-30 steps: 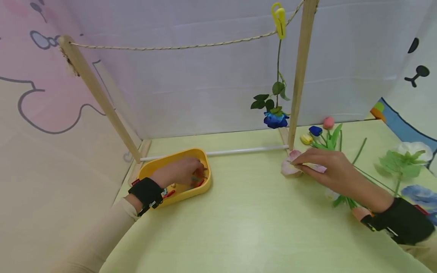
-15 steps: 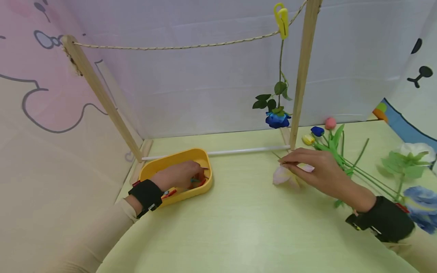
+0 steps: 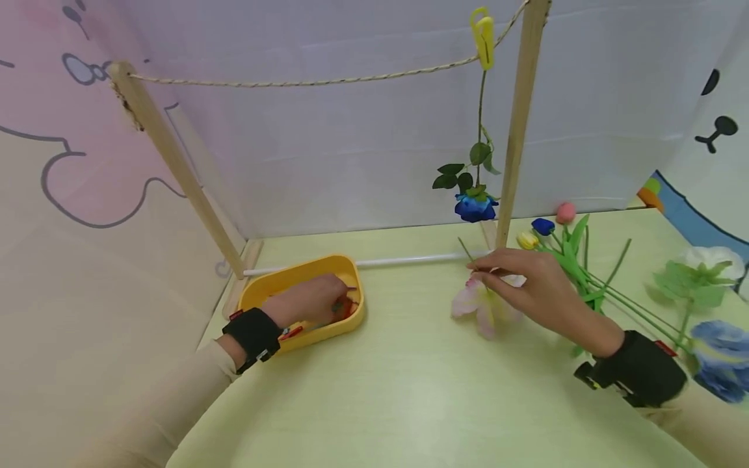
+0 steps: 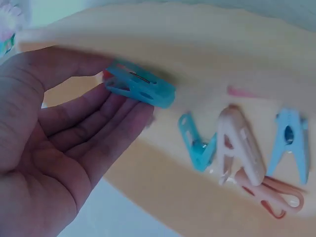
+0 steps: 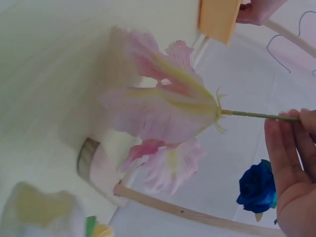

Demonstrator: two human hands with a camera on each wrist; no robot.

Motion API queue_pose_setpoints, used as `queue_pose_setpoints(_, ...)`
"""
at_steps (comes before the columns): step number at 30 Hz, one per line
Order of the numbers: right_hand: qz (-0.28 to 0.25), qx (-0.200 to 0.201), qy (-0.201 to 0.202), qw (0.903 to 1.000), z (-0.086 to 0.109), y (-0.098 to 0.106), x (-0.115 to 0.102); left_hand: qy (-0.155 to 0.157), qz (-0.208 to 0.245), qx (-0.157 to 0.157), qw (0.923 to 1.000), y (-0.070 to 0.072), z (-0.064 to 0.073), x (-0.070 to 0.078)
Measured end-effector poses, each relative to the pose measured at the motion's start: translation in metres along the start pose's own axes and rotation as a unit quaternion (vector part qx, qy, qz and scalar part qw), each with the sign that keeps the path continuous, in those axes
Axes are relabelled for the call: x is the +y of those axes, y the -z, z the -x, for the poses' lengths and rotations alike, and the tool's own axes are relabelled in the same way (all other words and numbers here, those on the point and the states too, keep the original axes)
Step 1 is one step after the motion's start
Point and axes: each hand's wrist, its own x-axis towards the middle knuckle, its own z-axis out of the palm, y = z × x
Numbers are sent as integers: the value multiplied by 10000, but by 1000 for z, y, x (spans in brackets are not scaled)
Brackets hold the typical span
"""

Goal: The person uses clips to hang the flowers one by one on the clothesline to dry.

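In the head view my left hand reaches into the yellow tray. The left wrist view shows it pinching a teal clothespin between thumb and fingers. Several more clothespins lie on the tray floor, among them a pale pink one and a light blue one. My right hand pinches the thin green stem of a pale pink flower. That flower hangs head down, low over the table, its stem pointing up.
A rope spans two wooden posts. A yellow clothespin on it holds a blue rose upside down. Tulips, a white flower and a light blue flower lie at the right.
My right hand has moved left with the pink flower, away from the other flowers, and the stem has come more upright. My left hand has stayed in the tray, its fingers shifting slightly.
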Motion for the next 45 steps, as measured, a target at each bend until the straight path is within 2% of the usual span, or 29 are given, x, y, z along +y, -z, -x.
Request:
queue_pose_setpoints(3,-205,186,-130,9995,-10,-2,-4,63,137,351,9993,13,3,-3)
queue_pose_setpoints(6,-354,458,-184,9982,-22,-1,-12,14,358,884,9954,33,9,-3)
queue_pose_setpoints(9,-527,714,-326,9955,-36,3,-27,-112,639,1464,9871,52,13,-1)
queue_pose_setpoints(11,-577,865,-420,9937,-45,7,-36,-244,883,1832,9788,64,14,3)
queue_pose_setpoints(16,-786,1064,-726,9886,-63,11,-46,-555,1491,2606,9522,88,11,19)
queue_pose_setpoints(22,-1199,1134,-997,9812,-88,10,-49,-701,2195,3273,9164,109,2,41)
queue_pose_setpoints(27,-1076,1226,-939,9821,-102,13,-52,-969,2687,3787,8803,131,-6,64)
queue_pose_setpoints(30,-1080,1269,-869,9822,-107,14,-53,-1236,2835,4080,8590,146,-5,83)
queue_pose_setpoints(33,-1135,1290,-852,9814,-112,15,-54,-1408,2812,4309,8458,161,-2,100)
queue_pose_setpoints(37,-1130,1328,-813,9813,-117,16,-51,-1507,2840,4517,8322,174,-1,114)
queue_pose_setpoints(43,-1118,1431,-774,9803,-127,19,-51,-1878,3075,4818,7988,199,-10,125)
queue_pose_setpoints(45,-1135,1455,-779,9797,-130,20,-52,-1994,3029,4954,7894,208,-12,129)
